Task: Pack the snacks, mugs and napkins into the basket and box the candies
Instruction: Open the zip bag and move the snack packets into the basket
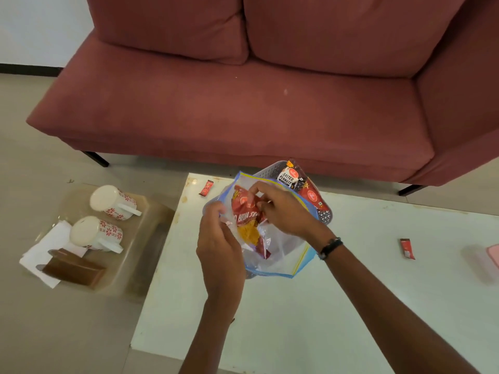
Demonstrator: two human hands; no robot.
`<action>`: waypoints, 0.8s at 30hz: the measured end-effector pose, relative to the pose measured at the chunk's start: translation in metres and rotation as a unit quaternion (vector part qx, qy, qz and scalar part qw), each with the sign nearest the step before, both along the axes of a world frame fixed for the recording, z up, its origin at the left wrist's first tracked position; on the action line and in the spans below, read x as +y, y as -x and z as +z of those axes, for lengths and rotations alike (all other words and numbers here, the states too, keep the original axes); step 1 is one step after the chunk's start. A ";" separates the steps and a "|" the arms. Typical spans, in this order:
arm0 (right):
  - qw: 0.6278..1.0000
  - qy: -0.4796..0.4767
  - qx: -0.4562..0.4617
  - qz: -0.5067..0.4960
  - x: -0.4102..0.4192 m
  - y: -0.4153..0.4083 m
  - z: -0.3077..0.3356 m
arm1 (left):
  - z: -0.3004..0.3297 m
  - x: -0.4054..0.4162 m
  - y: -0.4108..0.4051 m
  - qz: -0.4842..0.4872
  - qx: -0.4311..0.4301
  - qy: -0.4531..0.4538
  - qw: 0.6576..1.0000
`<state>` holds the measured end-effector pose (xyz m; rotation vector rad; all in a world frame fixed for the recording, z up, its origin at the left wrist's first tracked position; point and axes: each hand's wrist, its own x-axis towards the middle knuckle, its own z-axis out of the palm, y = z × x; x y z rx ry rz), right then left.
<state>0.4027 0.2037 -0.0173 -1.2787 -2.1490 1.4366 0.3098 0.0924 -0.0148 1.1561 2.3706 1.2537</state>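
Note:
A clear zip bag (280, 252) with a blue and yellow edge is held over the white table (324, 306). My left hand (218, 249) pinches its left rim. My right hand (280, 209) reaches into the bag's mouth and grips a red snack packet (245, 211) inside it. Behind the bag stands a grey basket (326, 215) holding a salted peanuts pack (286, 178) and another red packet (312, 195). Two red candies lie on the table, one (206, 188) at the far left, one (407, 248) at the right.
A low side table (140, 238) to the left carries two white mugs with red flowers (113, 198) (94, 233), white napkins (46, 252) and a brown holder (73, 268). A pink box (494, 255) shows at the right edge. A maroon sofa (243, 109) stands behind.

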 end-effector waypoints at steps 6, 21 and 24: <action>0.988 0.062 0.105 -0.095 -0.005 -0.009 0.048 | 0.015 -0.001 -0.015 -0.062 0.027 0.030 0.997; 0.985 -0.132 -0.099 0.048 0.003 -0.047 0.118 | 0.020 -0.002 -0.027 -0.048 0.000 0.116 0.992; 0.973 -0.150 -0.135 0.115 0.005 -0.054 0.127 | 0.022 0.000 -0.024 -0.041 -0.046 0.156 0.986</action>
